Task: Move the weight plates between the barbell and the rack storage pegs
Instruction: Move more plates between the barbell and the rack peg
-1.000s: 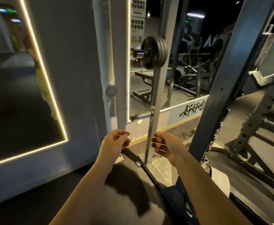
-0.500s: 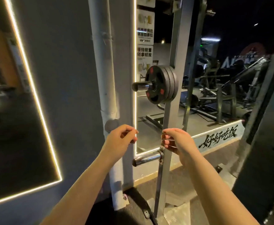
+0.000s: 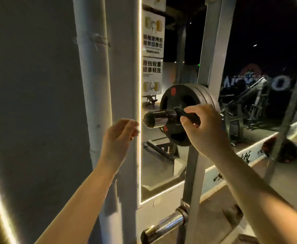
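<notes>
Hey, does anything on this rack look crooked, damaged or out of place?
Nothing stands out. The weight plates sit flush together on the upper storage peg, the lower peg is bare, and the rack upright looks undamaged.

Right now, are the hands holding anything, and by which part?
Right hand grips the outermost weight plate on the upper storage peg, fingers hooked into a grip slot beside the hub. Left hand holds nothing.

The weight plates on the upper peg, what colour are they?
Black, with small red marks on the face of the weight plates; the head view shows it.
</notes>
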A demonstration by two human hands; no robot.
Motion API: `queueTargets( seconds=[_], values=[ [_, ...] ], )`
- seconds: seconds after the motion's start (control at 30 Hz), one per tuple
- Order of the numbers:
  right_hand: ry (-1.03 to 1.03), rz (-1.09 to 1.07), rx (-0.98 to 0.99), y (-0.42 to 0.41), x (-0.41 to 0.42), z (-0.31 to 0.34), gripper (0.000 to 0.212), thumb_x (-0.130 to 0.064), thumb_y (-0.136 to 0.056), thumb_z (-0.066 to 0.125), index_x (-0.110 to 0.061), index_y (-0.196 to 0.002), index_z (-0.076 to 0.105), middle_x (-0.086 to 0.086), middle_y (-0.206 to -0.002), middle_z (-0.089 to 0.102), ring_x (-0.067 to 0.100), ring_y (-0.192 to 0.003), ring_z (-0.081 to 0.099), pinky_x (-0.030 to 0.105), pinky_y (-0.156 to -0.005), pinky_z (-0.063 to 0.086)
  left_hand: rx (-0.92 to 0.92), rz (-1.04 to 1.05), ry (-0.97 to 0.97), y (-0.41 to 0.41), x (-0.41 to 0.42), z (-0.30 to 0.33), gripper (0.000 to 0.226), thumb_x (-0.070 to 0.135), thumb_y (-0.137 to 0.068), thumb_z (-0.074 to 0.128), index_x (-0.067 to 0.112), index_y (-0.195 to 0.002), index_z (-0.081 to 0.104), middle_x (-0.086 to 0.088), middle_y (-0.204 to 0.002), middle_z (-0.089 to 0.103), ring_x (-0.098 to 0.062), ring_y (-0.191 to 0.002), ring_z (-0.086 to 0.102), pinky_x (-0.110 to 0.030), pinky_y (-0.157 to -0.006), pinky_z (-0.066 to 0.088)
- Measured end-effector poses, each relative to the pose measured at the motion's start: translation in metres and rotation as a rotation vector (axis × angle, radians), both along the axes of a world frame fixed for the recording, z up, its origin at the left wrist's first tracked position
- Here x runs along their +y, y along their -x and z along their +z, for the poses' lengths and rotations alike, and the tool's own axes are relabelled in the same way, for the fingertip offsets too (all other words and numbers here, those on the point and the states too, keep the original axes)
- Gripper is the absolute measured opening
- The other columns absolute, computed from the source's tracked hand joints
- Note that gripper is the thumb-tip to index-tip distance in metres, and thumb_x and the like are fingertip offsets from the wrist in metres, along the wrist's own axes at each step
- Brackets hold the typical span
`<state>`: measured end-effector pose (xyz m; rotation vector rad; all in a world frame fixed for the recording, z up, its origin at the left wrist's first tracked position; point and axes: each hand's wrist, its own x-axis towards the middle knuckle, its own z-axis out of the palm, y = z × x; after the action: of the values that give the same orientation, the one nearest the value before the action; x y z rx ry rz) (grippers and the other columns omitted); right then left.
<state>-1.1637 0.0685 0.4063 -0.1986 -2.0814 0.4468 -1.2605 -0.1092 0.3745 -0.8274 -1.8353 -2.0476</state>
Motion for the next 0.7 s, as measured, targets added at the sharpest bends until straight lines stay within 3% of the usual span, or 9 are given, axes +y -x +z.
queueTargets(
  seconds=[0.13,0.2,0.3,0.37,0.43,0.5,0.53,0.7],
  values=[
    [-0.186,-0.332,0.031,0.062,0.025,0.055,0.039,-0.042,-0.091,0.053,-0.017,-0.12,0.061,0.006,-0.12,0.058,0.028,-0.111,0.052,0.043,-0.097,0.037,0.044,-0.11,-0.043,0.082,0.028,0.01,0.018,0.021,-0.096,0.052,0.026,-0.084,0.065,0.01,-0.076,0.068,-0.003,-0.076,0.064,-0.022,-0.073,0.049],
    [-0.309,-0.454,-0.126,0.086,0.035,0.079,0.046,-0.049,-0.093,0.048,-0.02,-0.127,0.057,0.004,-0.126,0.057,0.027,-0.116,0.051,0.042,-0.101,0.033,0.055,-0.153,-0.021,0.118,0.043,0.019,0.013,0.024,-0.097,0.05,0.028,-0.091,0.062,0.01,-0.087,0.066,-0.001,-0.083,0.063,-0.021,-0.075,0.047],
    [-0.339,-0.478,-0.453,0.109,0.043,0.095,0.052,-0.059,-0.093,0.04,-0.031,-0.136,0.047,-0.003,-0.134,0.051,0.021,-0.122,0.046,0.041,-0.101,0.036,0.112,-0.272,0.005,0.158,0.08,0.033,0.019,0.027,-0.098,0.046,0.037,-0.112,0.053,0.018,-0.103,0.057,0.007,-0.093,0.057,-0.017,-0.075,0.042],
    [-0.312,-0.476,-0.523,0.114,0.045,0.098,0.049,-0.062,-0.091,0.038,-0.037,-0.131,0.049,-0.009,-0.13,0.054,0.018,-0.118,0.048,0.04,-0.098,0.04,0.122,-0.379,0.027,0.171,0.11,0.039,0.033,0.027,-0.1,0.042,0.04,-0.131,0.04,0.024,-0.108,0.051,0.016,-0.094,0.051,-0.012,-0.077,0.04],
    [-0.291,-0.437,-0.509,0.114,0.045,0.097,0.044,-0.062,-0.091,0.039,-0.04,-0.127,0.052,-0.012,-0.125,0.056,0.014,-0.115,0.049,0.042,-0.098,0.041,0.124,-0.516,0.046,0.172,0.137,0.043,0.039,0.029,-0.101,0.039,0.038,-0.139,0.036,0.023,-0.116,0.05,0.016,-0.104,0.048,-0.013,-0.091,0.042],
    [-0.271,-0.419,-0.488,0.114,0.047,0.096,0.041,-0.06,-0.091,0.042,-0.042,-0.126,0.053,-0.015,-0.124,0.056,0.011,-0.114,0.049,0.043,-0.1,0.04,0.16,-0.614,0.081,0.168,0.158,0.044,0.036,0.034,-0.1,0.038,0.034,-0.136,0.041,0.015,-0.126,0.051,0.002,-0.12,0.047,-0.028,-0.108,0.038],
    [-0.262,-0.412,-0.481,0.114,0.047,0.096,0.04,-0.06,-0.091,0.043,-0.043,-0.126,0.053,-0.016,-0.124,0.056,0.011,-0.115,0.049,0.043,-0.101,0.04,0.2,-0.621,0.096,0.167,0.163,0.043,0.035,0.037,-0.099,0.037,0.033,-0.132,0.044,0.011,-0.128,0.052,-0.004,-0.122,0.047,-0.032,-0.109,0.037],
    [-0.248,-0.407,-0.462,0.114,0.047,0.094,0.04,-0.058,-0.092,0.042,-0.042,-0.128,0.052,-0.016,-0.128,0.055,0.012,-0.118,0.048,0.046,-0.102,0.038,0.196,-0.711,0.079,0.168,0.164,0.044,0.024,0.034,-0.102,0.032,0.042,-0.119,0.047,0.02,-0.116,0.055,0.009,-0.109,0.051,-0.009,-0.09,0.038]
  ],
)
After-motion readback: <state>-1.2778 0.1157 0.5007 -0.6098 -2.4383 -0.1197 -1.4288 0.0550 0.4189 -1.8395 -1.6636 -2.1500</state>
